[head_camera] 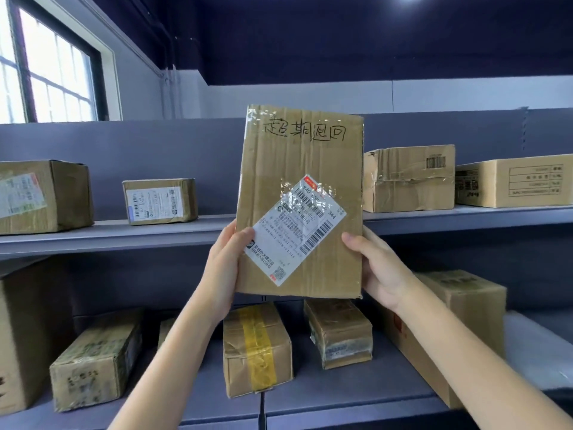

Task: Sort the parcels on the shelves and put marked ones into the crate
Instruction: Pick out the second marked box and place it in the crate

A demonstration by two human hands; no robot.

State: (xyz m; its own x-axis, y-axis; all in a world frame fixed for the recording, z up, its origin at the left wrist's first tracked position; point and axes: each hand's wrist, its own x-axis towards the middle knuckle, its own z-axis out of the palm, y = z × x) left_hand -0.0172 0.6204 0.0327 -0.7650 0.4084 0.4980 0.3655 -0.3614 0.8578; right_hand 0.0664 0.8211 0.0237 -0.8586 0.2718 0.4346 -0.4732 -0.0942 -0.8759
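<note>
Slip risk: we hold the flat brown cardboard parcel only by its lower edges, so the tall upper part could tip forward or slide out of our grip.
Shelf risk: lowering it carelessly, we could knock the small yellow-taped cardboard box just below.
Sorting risk: we see no crate, so turning to find it could loosen our hold.
Left hand: closed on the parcel's lower left edge, thumb over the white shipping label.
Right hand: closed on the lower right edge, thumb on the front.
Parcel position: upright, in the air before the grey metal shelves.
Parcel look: creased, taped, black handwritten characters across the top, so we judge it marked.
</note>
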